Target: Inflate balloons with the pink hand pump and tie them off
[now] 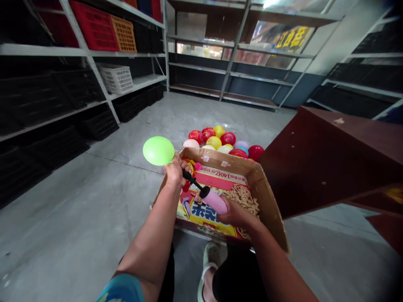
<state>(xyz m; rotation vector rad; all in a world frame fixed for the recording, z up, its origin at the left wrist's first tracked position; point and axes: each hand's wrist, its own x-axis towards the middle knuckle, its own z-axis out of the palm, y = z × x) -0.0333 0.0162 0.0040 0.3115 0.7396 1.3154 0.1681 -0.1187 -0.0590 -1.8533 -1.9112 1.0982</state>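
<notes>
Left hand (pixel 176 171) is apparently pinching green balloon (pixel 158 150) neck onto pump (pixel 204 192), beyond carton (pixel 270 197)'s left corner; right hand (pixel 232 212)'s fingers are gripping pink handle (pixel 216 202). Balloon's looking light, fragile (hold neck only).

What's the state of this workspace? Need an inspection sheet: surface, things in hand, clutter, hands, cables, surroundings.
Surface: grey floor; open cardboard box in front of the person, its support unclear.
Things in hand: inflated green balloon at the black end of a pump with a pink handle.
Clutter: limp tan pieces inside the box; inflated balloons beyond it.
Hands: left hand closed where balloon meets pump; right hand around the pink handle.
Cables: nothing seen.
Surroundings: metal shelves with crates; brown panels at right.
</notes>
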